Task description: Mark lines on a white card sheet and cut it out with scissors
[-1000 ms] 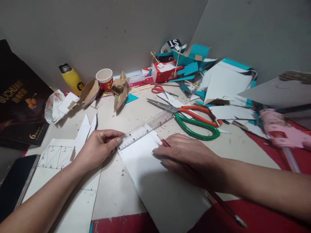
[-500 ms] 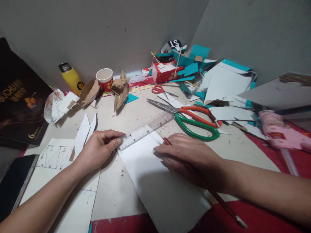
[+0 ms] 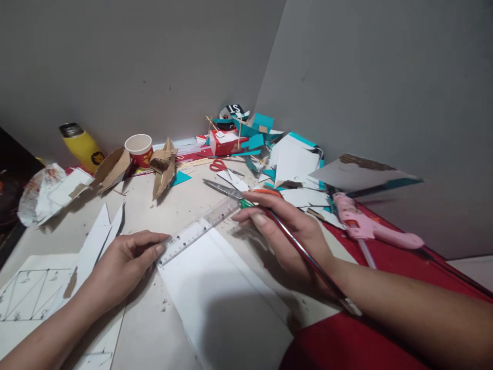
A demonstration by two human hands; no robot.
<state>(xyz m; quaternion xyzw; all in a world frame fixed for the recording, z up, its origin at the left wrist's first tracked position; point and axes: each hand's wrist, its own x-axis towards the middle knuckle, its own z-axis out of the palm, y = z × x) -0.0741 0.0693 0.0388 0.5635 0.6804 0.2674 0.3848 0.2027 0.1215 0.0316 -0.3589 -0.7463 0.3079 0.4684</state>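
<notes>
The thumb and forefinger of my left hand [image 3: 125, 264] pinch the near end of a clear plastic ruler [image 3: 196, 226]. This ruler lies slantwise across the top of a white card [image 3: 208, 277], which has a pencilled line along its right side. A dark red pencil [image 3: 304, 252] rests in my right hand [image 3: 288, 231], its eraser end toward my wrist and its tip hidden. The right fingers are over the ruler's far end and the large scissors [image 3: 223, 188], covering most of the orange and green handles.
At left are a sheet with drawn diagrams [image 3: 34, 293] and white card strips [image 3: 92, 234]. Behind stand a yellow bottle [image 3: 82, 149], a paper cup [image 3: 138, 149] and small red scissors [image 3: 218, 165]. Teal and white scraps [image 3: 296, 159] and a pink glue gun [image 3: 358, 221] lie at right.
My right hand has lifted off the card with the pencil, moving up toward the ruler's far end and scissors. My left hand keeps its pinch. The view has turned right and up.
</notes>
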